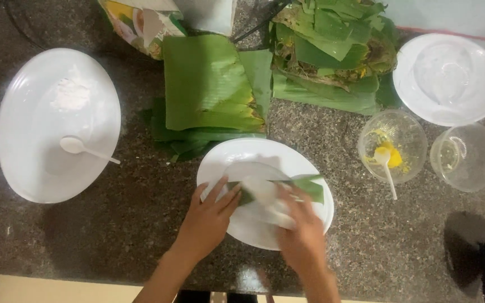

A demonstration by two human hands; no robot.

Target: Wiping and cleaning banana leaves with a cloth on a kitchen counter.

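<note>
far left sits a large white bowl [12, 140] with white powder [71, 94] and a white spoon [79, 147]. on the white plate [265, 154] in the middle, the left hand [206, 219] spreads flat, fingers pressing a strip of banana leaf [304, 188] over white dough [262, 193]. the right hand [304, 235] curls over the same dough (grip blurred, cannot tell). stacked leaves [209, 90] lie behind; a clear bowl [408, 132] with yellow filling stands right.

Left hand [206, 219] and right hand [301, 235] press a green leaf strip [304, 188] and white dough [262, 193] on a white plate [242, 154] near the surface's front edge. Stacked banana leaves [209, 84] lie behind the plate.
</note>
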